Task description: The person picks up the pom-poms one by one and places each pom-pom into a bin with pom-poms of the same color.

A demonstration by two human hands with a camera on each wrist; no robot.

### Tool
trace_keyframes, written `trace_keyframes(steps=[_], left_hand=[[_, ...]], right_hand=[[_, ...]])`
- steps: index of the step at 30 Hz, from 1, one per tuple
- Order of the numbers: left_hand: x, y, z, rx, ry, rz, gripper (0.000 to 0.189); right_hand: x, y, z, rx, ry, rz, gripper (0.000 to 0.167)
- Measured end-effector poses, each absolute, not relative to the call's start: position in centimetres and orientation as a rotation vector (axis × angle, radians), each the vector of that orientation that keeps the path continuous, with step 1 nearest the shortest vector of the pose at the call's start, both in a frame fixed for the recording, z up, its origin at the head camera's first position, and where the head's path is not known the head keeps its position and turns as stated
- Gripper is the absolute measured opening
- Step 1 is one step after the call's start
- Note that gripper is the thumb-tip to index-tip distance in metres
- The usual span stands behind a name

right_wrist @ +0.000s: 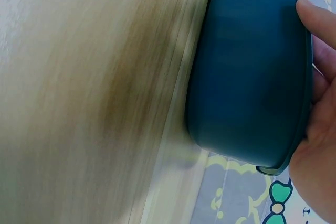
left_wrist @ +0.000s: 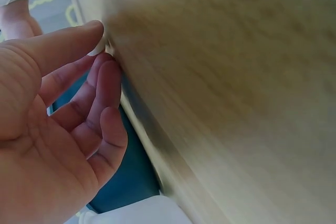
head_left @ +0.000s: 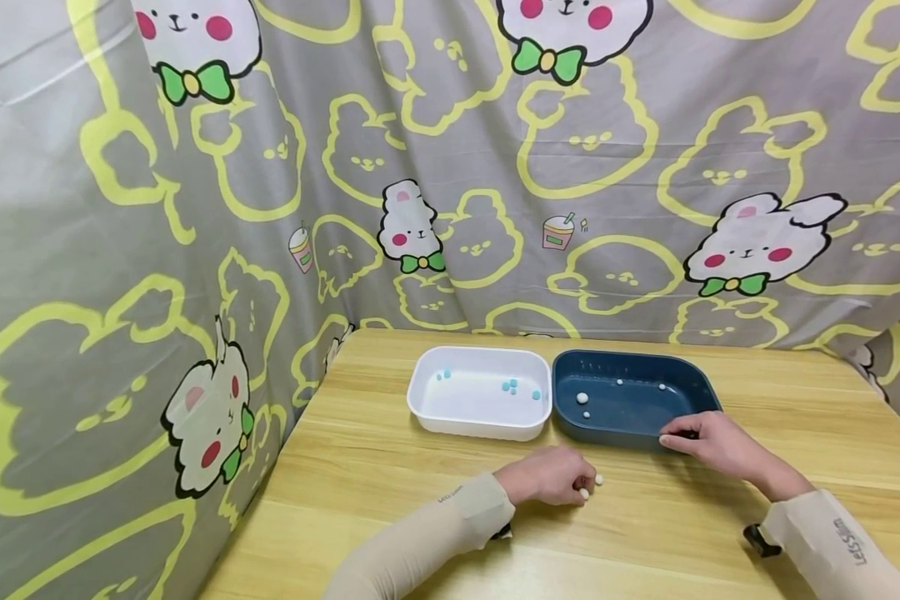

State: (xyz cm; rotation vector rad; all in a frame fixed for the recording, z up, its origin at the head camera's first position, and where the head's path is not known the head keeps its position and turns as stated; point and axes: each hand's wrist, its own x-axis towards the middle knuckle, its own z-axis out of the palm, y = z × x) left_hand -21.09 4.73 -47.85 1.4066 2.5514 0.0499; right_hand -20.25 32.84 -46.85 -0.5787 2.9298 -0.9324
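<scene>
My left hand (head_left: 549,477) is low over the wooden table, in front of the two plastic basins. Between its thumb and index finger it pinches a small white ball (left_wrist: 96,49), partly covered by the thumb. A second white ball (head_left: 599,480) lies on the table right beside those fingertips. At the front right corner of the dark blue basin (head_left: 622,415), my right hand (head_left: 711,442) grips the rim, thumb outside. Inside that basin are several white balls, one larger white ball (head_left: 582,398) among them.
A white basin (head_left: 465,410) stands directly left of the blue one, with several small light-blue pieces (head_left: 510,385) in it. Behind the table (head_left: 390,517) hangs a grey cartoon-print curtain (head_left: 487,275), which also runs along the left side.
</scene>
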Motion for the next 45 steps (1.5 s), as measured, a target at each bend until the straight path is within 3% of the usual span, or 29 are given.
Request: trace_keyframes(steps=[45], left_hand=[[-21.1, 4.8, -46.3, 1.373, 2.555, 0.275, 0.004]], right_hand=[[-20.3, 32.9, -46.9, -0.592, 2.927, -0.925, 0.018]])
